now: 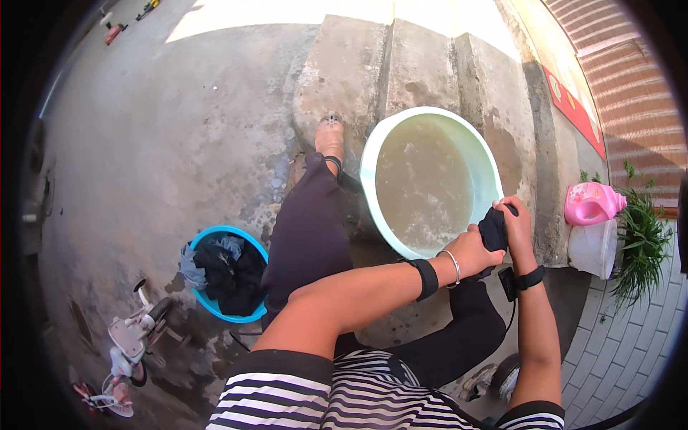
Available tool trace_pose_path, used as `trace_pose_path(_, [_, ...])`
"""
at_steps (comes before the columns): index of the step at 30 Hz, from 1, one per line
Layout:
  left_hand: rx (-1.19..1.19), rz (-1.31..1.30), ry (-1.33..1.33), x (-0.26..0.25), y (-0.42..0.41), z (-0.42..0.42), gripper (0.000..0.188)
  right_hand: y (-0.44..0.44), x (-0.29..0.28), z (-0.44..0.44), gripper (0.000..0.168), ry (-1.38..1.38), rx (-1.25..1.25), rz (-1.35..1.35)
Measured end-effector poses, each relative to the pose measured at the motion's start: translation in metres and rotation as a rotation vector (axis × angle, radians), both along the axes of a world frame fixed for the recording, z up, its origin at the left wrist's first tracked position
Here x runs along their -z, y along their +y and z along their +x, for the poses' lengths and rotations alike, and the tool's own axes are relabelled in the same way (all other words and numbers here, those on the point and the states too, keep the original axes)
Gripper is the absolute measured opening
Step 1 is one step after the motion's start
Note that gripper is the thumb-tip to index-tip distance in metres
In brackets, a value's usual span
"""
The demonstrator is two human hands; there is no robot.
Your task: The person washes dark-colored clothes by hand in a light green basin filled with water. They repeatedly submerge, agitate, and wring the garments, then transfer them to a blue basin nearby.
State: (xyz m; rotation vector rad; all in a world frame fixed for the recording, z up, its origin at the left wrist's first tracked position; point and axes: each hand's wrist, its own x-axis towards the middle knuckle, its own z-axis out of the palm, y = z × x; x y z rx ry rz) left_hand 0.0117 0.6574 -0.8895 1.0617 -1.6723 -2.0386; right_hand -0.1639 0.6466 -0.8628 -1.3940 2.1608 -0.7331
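Observation:
A piece of dark cloth is bunched between both my hands at the near right rim of a large pale green basin. Murky brown-grey water with some froth lies in the basin. My left hand, with a bangle at its wrist, reaches across my body and grips the lower left part of the cloth. Closed around the upper right part is my right hand. Cloth and fingers hide parts of each other.
Dark garments and a grey-blue cloth fill a bright blue basin at left. A pink detergent bottle stands on a white bucket, beside a green plant. Concrete steps run behind. A child's bicycle is at lower left.

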Motion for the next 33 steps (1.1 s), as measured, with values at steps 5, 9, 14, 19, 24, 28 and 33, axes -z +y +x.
trace_pose_path(5, [-0.187, 0.261, 0.493, -0.051, -0.033, 0.011, 0.062, 0.045, -0.027, -0.017, 0.055, -0.889, 0.219, -0.268])
trace_pose_path(9, [-0.295, -0.008, 0.443, -0.130, -0.054, 0.096, 0.065, 0.107, -0.040, -0.011, 0.062, -0.643, 0.347, -0.227])
trace_pose_path(14, [-0.412, -0.164, 0.304, -0.159, -0.055, 0.269, 0.041, 0.172, -0.044, 0.000, 0.048, -0.664, 0.218, -0.059])
trace_pose_path(19, [-0.890, -0.161, -0.175, -0.085, 0.005, 0.402, 0.040, 0.187, 0.000, 0.015, 0.036, -0.547, 0.203, 0.083])
trace_pose_path(24, [-1.197, 0.226, -0.231, 0.035, 0.099, 0.476, 0.037, 0.192, 0.027, 0.030, 0.031, -0.482, 0.179, 0.142])
trace_pose_path(28, [-1.360, 0.234, -0.516, 0.127, 0.173, 0.521, 0.053, 0.182, 0.037, 0.033, 0.029, -0.427, 0.135, 0.129])
trace_pose_path(33, [-1.361, -0.082, -1.164, 0.154, 0.206, 0.505, 0.070, 0.177, 0.043, 0.038, 0.029, -0.286, 0.026, 0.120])
